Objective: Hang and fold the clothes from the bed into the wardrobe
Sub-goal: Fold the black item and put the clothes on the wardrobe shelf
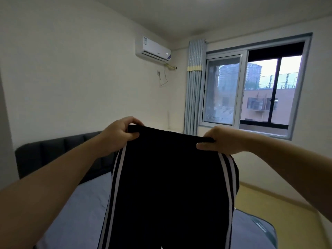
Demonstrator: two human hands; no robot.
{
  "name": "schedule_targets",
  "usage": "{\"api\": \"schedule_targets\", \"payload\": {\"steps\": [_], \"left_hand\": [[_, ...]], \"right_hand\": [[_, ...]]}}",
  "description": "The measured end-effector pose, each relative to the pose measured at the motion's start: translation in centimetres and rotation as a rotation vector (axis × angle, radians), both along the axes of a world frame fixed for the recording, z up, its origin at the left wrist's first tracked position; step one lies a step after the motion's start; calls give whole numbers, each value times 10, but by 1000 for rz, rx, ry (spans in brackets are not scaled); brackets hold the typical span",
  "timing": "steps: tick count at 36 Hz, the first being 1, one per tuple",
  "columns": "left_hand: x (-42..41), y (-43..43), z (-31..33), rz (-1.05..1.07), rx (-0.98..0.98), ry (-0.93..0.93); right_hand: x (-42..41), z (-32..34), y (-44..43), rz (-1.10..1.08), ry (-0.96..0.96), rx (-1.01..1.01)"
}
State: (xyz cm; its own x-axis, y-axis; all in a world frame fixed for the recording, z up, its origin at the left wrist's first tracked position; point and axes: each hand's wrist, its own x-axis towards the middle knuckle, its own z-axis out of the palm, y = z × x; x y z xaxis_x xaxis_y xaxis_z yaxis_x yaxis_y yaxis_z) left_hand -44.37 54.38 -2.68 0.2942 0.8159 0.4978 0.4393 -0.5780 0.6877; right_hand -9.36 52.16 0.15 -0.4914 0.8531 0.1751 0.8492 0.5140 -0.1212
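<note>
Hanging: trousers (167, 186), black, held up by the waistband in mid-air above the bed (79, 212), legs dropping out of the bottom of the view.
Left hand (118, 133): pinched shut on the waistband's left corner, thumb on the near side, fingers curled over the top edge.
Right hand (221, 141): clamped on the waistband's right corner, thumb flat along the near side, fingers behind the cloth.
Trousers, cloth: soft dark knit; pale double stripes run down each outer seam; waistband stretched taut and nearly level between the two hands.
In the way: the trousers cover the middle of the bed and most of what lies behind them.
Bed: directly below the trousers, covered in a smooth grey-blue sheet with a few creases.
Headboard (53, 151): left of the trousers, dark, padded, in upright panels, against the white wall.
Floor (269, 209): right of the trousers, yellowish.
Window (251, 90): above and right of the trousers, grey-framed sliding panes, buildings outside.
Curtain (194, 87): just left of the window, pale blue, pleated, gathered.
Air conditioner (152, 49): high above the trousers on the wall, white, boxy, cable hanging below.
</note>
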Motion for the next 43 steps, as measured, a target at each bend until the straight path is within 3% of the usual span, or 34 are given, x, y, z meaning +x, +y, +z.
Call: {"api": "schedule_targets", "payload": {"steps": [3,6,9,14,18,22,24,29,32,33,35,38,43], "left_hand": [[-1,3,-2,115,33,62],[-2,7,-6,299,131,223],[-1,8,-10,363,160,269],[10,5,-12,362,190,257],[22,2,-7,293,124,255],[33,-2,-2,234,110,216],[36,-4,1,204,100,176],[39,-11,3,63,60,75],[40,-11,1,6,45,-5],[40,-9,-1,0,43,-14],[39,-4,-6,17,56,-27],[39,-5,-10,-51,-47,-144],[38,-8,-10,-136,-134,-241]], "right_hand": [[-7,2,-1,5,0,27],[-14,4,-5,11,58,-120],[-25,5,-12,76,35,-230],[-47,14,-27,170,33,-441],[-64,18,-34,149,-30,-476],[-76,22,-44,132,211,-577],[-77,23,-47,168,185,-611],[-84,17,-50,154,-4,-421],[-84,15,-43,89,-356,80],[-85,14,-40,45,-349,227],[-82,14,-29,8,-151,334],[-75,16,-11,25,89,260],[-76,15,-1,102,159,293]]}}
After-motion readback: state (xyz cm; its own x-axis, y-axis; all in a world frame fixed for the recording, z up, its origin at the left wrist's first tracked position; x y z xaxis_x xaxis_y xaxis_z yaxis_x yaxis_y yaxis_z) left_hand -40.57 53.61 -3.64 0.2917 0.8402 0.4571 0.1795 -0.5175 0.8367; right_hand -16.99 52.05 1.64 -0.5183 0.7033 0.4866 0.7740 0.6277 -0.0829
